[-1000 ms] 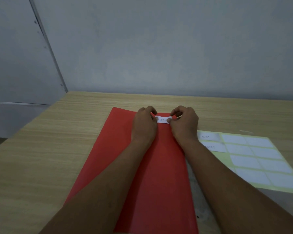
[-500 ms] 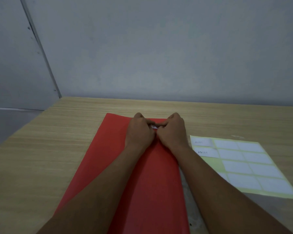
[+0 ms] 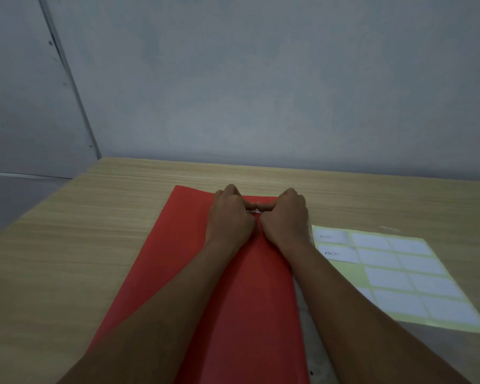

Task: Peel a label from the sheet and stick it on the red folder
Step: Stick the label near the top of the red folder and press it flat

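We see the left hand point(image 3: 230, 217) and the right hand point(image 3: 287, 217) curled knuckle to knuckle over the far end of the red folder point(image 3: 233, 300), their fingertips meeting on the label point(image 3: 257, 210), of which only a small white sliver shows between them. Both hands press down on that label; we cannot tell whether either one pinches it or merely flattens it against the folder. The backs of both hands face up, the fingers are bent inward, and the two bare forearms run from the near edge of the desk point(image 3: 81, 259) and converge toward the far end of the folder. The folder lies flat along the middle of the desk, its long axis running from the near edge toward the far edge. The label sheet point(image 3: 399, 275) lies flat just beside the folder toward the right edge of the desk; it has a pale yellow backing and rows of white labels, two of which, at its far left corner, carry faint writing. The desk has a light wood-grain top. A plain grey wall point(image 3: 261, 92) stands behind its far edge.
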